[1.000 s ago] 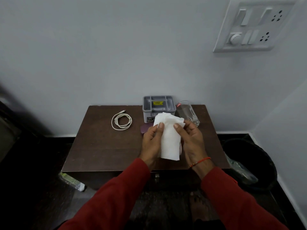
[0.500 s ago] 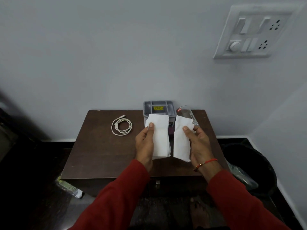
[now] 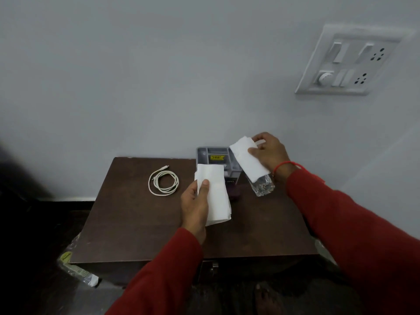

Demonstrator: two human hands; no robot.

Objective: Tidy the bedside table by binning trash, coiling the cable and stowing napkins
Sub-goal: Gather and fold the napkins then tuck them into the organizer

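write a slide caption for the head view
Each hand holds a white napkin above the bedside table.

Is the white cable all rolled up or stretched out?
Rolled up. The white cable lies in a round loop on the table, one plug end sticking out.

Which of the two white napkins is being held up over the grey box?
The napkin in the right hand: that napkin hangs over the grey box and glass. The left hand's napkin sits lower, nearer the person.
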